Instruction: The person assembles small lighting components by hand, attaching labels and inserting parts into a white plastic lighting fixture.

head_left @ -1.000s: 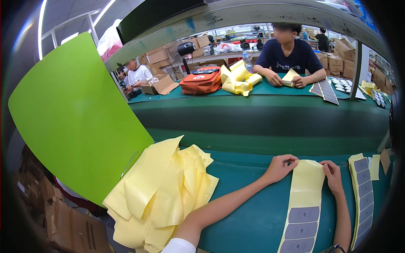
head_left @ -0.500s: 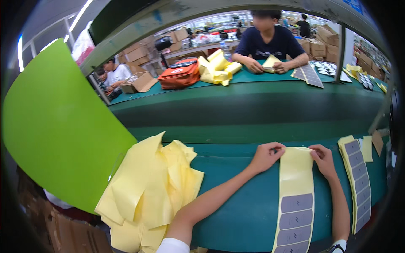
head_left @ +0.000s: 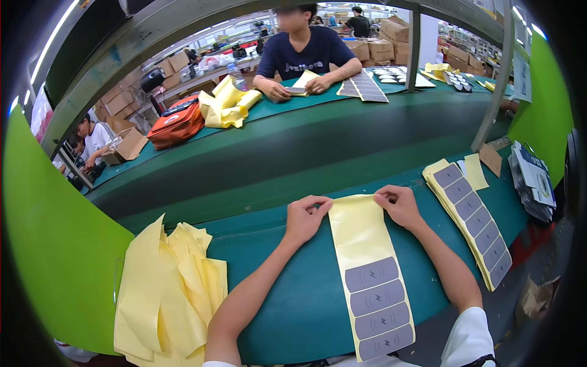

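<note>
A long yellow backing sheet (head_left: 362, 238) with several grey labels (head_left: 377, 300) on its near half lies lengthwise in front of me. Its far half is bare and shiny. My left hand (head_left: 306, 218) pinches the far left corner between thumb and fingers. At the far right corner, my right hand (head_left: 400, 207) grips the same edge. The sheet's near end reaches the front edge of the green table (head_left: 275, 315). To the right, beyond my right forearm, lies a stack of similar label sheets (head_left: 474, 220), grey labels facing up.
Crumpled yellow backing paper (head_left: 168, 293) is heaped at the left beside a green partition (head_left: 49, 244). Small paper pieces (head_left: 476, 171) and a stack of packages (head_left: 532, 180) sit far right. Across a raised bench, a co-worker (head_left: 306, 52) handles yellow paper near an orange bag (head_left: 176, 122).
My view has swung to the right and tilted, so the scene sits further left. Both hands still hold the sheet's far corners, and more of its near end shows.
</note>
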Action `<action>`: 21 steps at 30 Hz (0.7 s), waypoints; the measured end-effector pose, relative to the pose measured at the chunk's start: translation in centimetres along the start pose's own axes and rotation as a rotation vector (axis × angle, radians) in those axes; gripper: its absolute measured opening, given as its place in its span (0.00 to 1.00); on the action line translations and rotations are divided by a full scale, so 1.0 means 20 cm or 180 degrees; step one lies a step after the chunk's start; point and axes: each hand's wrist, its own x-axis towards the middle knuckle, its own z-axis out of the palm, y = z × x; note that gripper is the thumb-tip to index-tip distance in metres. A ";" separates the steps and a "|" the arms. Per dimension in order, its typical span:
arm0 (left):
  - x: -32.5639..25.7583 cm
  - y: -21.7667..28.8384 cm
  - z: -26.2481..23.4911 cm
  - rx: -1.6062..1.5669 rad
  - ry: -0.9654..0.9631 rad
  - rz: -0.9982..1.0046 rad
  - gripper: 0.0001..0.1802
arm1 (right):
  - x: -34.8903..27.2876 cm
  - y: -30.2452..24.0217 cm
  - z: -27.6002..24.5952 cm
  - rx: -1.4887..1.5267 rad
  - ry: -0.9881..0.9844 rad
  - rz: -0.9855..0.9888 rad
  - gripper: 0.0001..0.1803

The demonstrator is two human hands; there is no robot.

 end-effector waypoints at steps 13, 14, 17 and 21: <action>0.05 -0.06 -0.05 -0.1362 0.1905 -0.0350 0.10 | -0.06 -0.16 -0.07 0.0125 -0.1337 -0.0416 0.40; 0.05 -0.06 -0.05 -0.1372 0.1888 -0.0352 0.10 | -0.07 -0.18 -0.05 -0.0542 -0.1569 -0.0676 0.43; 0.05 -0.06 -0.07 -0.1740 0.1700 -0.0389 0.18 | -0.11 -0.15 0.01 -0.0643 -0.1412 -0.0741 0.51; 0.01 0.02 0.00 -0.0949 0.1136 0.0428 0.38 | -0.11 -0.16 0.03 0.0652 -0.1168 0.0000 0.50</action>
